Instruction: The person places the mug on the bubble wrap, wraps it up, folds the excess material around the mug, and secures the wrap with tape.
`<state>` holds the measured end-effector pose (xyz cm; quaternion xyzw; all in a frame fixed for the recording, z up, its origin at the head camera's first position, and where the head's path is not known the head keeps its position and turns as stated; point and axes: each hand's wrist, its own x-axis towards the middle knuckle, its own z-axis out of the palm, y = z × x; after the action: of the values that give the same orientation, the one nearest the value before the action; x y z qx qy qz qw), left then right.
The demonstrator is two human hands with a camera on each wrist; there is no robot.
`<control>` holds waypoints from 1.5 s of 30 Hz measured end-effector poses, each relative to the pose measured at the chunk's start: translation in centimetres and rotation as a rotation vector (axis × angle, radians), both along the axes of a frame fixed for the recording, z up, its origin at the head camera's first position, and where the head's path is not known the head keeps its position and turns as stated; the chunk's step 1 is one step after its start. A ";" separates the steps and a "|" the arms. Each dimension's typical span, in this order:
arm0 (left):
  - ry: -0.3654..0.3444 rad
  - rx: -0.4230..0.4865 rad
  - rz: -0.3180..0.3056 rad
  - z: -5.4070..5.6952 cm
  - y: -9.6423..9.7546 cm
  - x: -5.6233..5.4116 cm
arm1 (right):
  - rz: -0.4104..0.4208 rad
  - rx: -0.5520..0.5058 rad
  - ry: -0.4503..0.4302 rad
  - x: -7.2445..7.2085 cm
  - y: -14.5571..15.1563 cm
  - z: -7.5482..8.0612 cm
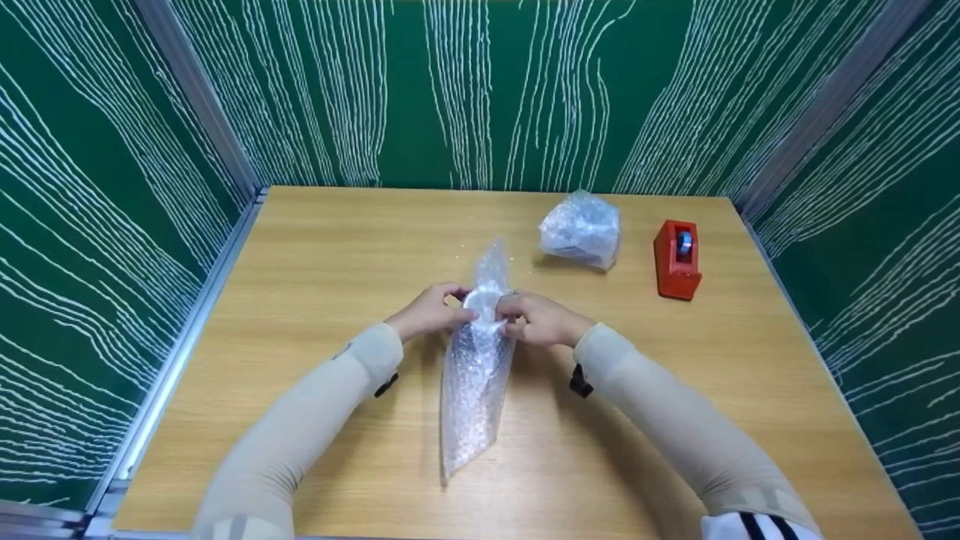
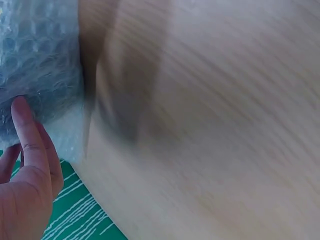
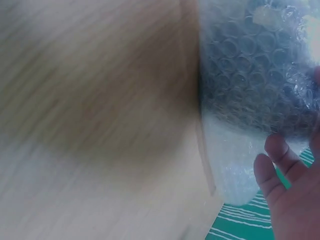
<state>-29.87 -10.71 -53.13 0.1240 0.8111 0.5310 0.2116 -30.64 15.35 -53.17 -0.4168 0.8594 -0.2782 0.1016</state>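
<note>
A long piece of bubble wrap [image 1: 476, 382] lies lengthwise on the table, its near end tapering to a corner. Around its middle, a pale round-rimmed object [image 1: 482, 301] shows; I cannot tell its kind. My left hand [image 1: 435, 309] grips the wrapped bundle from the left, thumb at the rim. From the opposite side, my right hand [image 1: 541, 318] pinches the wrap by the rim with curled fingers. In the left wrist view, fingertips [image 2: 22, 110] lie against the bubbled side. The right wrist view has fingertips [image 3: 276, 147] at the wrap's lower part.
Behind the hands to the right sits another bubble-wrapped bundle [image 1: 581, 229]. A red tape dispenser [image 1: 677, 259] with a roll stands farther right on the wooden table [image 1: 322, 247]. Green walls with white lines [image 1: 457, 90] rise at the back and both sides.
</note>
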 end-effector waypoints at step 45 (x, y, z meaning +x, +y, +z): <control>0.125 0.015 0.051 -1.3 2.1 0.4 | -0.325 -0.397 -0.350 -1.5 -0.3 -2.6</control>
<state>-29.45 -8.59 -54.40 0.1379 0.8216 0.5335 0.1458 -32.12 15.08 -55.77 -0.2312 0.8132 -0.5207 0.1190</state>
